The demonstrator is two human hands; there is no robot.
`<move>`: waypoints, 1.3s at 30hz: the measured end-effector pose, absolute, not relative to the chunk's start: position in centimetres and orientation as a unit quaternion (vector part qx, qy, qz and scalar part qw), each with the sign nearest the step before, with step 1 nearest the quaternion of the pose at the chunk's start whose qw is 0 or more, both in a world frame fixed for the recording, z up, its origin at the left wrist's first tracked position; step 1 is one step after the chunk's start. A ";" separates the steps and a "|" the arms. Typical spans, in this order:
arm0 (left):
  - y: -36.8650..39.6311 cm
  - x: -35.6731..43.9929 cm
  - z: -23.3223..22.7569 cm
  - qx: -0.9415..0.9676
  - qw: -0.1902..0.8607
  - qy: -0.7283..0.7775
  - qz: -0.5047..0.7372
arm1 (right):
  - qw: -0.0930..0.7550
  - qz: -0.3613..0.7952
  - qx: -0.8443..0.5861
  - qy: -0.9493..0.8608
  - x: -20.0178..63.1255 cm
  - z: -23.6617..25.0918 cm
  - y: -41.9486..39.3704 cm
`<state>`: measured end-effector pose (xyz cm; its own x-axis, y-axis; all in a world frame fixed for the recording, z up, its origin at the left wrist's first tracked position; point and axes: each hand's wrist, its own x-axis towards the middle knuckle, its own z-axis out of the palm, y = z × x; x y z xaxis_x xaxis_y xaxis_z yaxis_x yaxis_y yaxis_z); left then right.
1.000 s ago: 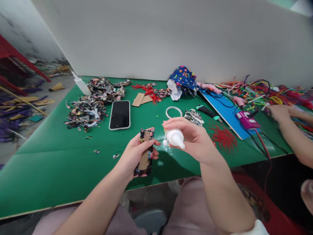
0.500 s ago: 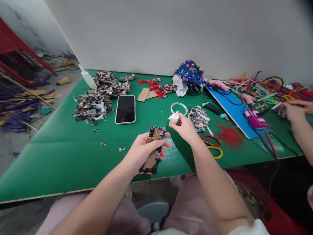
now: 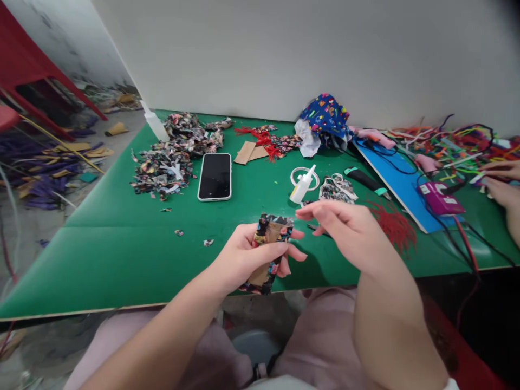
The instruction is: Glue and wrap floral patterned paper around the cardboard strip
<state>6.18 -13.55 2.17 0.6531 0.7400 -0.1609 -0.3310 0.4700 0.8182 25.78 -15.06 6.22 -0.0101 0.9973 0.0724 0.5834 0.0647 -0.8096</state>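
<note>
Wrapping step: left hand grips fabric card mid-frame, right hand empty w/ fingers loose. Next prob needs pressing flaps flat.

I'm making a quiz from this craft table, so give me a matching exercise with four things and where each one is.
Things:
1. cardboard piece wrapped in patterned fabric
2. phone
3. small white glue bottle
4. pile of fabric scraps

Places:
a. standing by the white ring
b. held in the left hand
c. far left of the green table
d. lying face up, right of the scraps

Pairs: 1-b, 2-d, 3-a, 4-c
</note>
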 end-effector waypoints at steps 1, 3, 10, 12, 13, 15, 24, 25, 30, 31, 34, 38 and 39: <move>-13.5 6.2 2.1 0.399 0.816 0.256 0.331 | 0.372 0.272 -0.640 -0.615 26.0 5.5 -14.3; -13.3 6.2 1.9 0.400 0.813 0.257 0.336 | 0.444 0.154 -0.708 -0.528 27.1 3.7 -12.2; -12.9 6.5 1.8 0.389 0.820 0.245 0.340 | 0.131 0.131 -0.838 -0.513 28.9 1.1 -2.4; -12.9 6.4 1.8 0.387 0.822 0.248 0.336 | 0.119 0.128 -0.838 -0.517 28.2 0.8 -0.7; -12.9 6.4 1.9 0.386 0.823 0.248 0.335 | 0.117 0.127 -0.836 -0.521 28.0 0.7 -0.3; -13.0 6.2 2.1 0.384 0.825 0.247 0.335 | 0.120 0.130 -0.825 -0.537 27.6 0.5 -0.3; -13.0 6.2 2.4 0.382 0.831 0.229 0.332 | 0.230 0.088 -0.702 -0.669 25.4 -1.4 -4.9; -12.9 6.2 2.3 0.385 0.832 0.227 0.330 | 0.232 0.088 -0.699 -0.671 25.2 -1.9 -5.0; -12.9 6.4 1.9 0.385 0.833 0.234 0.322 | 0.229 0.085 -0.701 -0.670 25.3 -3.0 -5.0; -12.8 6.4 1.9 0.383 0.834 0.235 0.321 | 0.224 0.085 -0.702 -0.670 25.5 -3.0 -5.0; -12.8 6.5 1.8 0.383 0.835 0.236 0.317 | 0.205 0.086 -0.707 -0.672 25.8 -2.7 -5.2; -12.8 6.5 1.8 0.385 0.836 0.235 0.313 | 0.180 0.087 -0.710 -0.675 25.5 -2.6 -5.2; -12.8 6.5 1.8 0.385 0.835 0.238 0.312 | 0.173 0.087 -0.712 -0.675 25.4 -2.6 -5.2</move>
<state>6.53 -12.75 1.79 0.6918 0.7049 -0.1567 -0.3393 0.5089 0.7911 25.43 -5.16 -2.62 0.0735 0.9913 0.1095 0.9310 -0.0289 -0.3638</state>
